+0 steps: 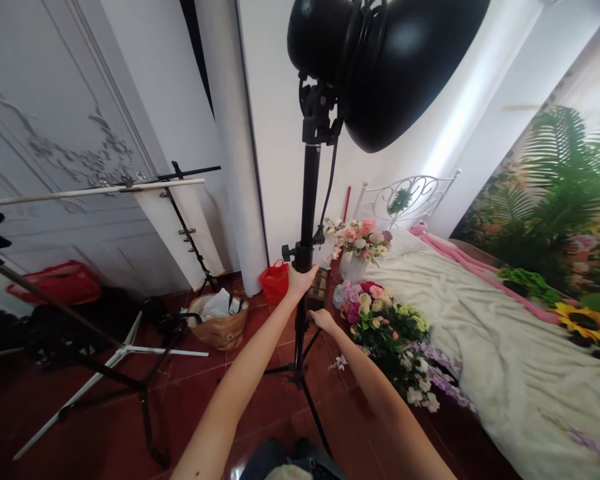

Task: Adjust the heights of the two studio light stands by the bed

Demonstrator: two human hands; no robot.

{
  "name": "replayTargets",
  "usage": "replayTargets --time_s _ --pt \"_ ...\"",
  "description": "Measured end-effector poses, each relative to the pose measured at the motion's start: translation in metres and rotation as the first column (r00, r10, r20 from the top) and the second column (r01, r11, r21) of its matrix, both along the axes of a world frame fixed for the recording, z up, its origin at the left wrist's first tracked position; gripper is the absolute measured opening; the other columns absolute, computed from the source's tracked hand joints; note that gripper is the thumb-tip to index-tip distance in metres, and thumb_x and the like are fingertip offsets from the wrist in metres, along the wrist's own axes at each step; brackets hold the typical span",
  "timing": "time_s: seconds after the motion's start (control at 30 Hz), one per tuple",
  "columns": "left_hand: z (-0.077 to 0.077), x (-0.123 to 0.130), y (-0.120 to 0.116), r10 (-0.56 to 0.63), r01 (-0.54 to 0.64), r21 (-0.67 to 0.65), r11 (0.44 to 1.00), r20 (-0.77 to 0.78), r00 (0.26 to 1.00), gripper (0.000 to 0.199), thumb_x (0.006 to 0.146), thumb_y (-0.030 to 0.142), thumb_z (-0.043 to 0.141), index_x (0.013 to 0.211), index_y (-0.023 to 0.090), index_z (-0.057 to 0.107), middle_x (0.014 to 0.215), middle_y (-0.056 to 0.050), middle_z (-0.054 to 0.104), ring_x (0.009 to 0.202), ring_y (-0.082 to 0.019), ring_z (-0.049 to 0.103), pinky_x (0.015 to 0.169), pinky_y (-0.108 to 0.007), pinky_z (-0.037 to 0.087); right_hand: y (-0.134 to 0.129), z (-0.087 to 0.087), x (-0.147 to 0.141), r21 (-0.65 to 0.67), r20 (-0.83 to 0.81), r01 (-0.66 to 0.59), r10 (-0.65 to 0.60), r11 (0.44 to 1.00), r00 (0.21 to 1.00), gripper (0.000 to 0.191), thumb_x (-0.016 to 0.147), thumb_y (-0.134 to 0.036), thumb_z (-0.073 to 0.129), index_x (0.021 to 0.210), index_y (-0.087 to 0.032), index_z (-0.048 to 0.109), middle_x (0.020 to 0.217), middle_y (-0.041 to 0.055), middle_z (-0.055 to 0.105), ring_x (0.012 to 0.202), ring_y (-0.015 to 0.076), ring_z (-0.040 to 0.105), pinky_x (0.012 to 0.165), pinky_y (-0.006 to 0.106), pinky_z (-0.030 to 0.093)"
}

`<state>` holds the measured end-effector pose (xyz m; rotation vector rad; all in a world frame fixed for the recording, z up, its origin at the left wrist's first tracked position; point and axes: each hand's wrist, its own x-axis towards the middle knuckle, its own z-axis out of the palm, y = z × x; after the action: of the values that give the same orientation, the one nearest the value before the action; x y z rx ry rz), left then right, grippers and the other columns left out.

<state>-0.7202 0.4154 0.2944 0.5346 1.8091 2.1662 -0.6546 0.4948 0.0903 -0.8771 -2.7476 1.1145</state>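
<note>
- The lamp stand (310, 193) stood on the red tile floor (260, 417) directly before the person, pole near upright, legs spread.
- The black lamp (410, 60) was mounted at its top, shade facing away to the right; a cord (331, 180) hung from it, the plug (319, 235) beside the pole.
- The left hand (301, 281) was clamped around the pole, just under the upper knob (288, 253).
- The right hand (324, 321) was lower, fingers curled at the pole's right side; whether they gripped it could not be told.
- Right of the stand: flowers (367, 307) on the floor, beside the bed (445, 287).
- Behind it, to the left: a red bag (275, 285); nearer, a filled basket (223, 330).
- Far left: a second stand (145, 400), black-legged.
</note>
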Motion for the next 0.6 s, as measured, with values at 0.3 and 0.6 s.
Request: replayTargets --time_s 0.3,0.6 --pt "0.001 -0.005 -0.001 -0.021 0.007 -0.065 0.998 -0.215 0.976 0.019 0.058 0.027 0.065 0.051 0.016 0.050 0.045 0.001 0.051 0.048 -0.011 0.050 0.045 -0.021 0.036 -0.011 -0.001 0.007 0.301 -0.152 0.074 -0.029 0.951 0.988 0.059 0.092 -0.047 0.020 0.060 -0.016 0.058 0.070 0.0115 0.065 0.070 0.0167 0.060 0.061 0.022 0.035" --pt "0.006 -0.003 -0.004 -0.012 0.005 -0.040 0.999 -0.162 0.987 0.013 0.056 0.023 0.066 0.057 0.016 0.055 0.047 -0.001 0.055 0.053 -0.015 0.056 0.046 -0.022 0.039 0.038 0.050 -0.008 -0.355 0.272 -0.293 0.398 0.888 0.876 0.031 0.057 -0.040 0.075 0.065 -0.014 0.061 0.051 -0.0010 0.058 0.048 0.0102 0.051 0.048 0.019 0.038"
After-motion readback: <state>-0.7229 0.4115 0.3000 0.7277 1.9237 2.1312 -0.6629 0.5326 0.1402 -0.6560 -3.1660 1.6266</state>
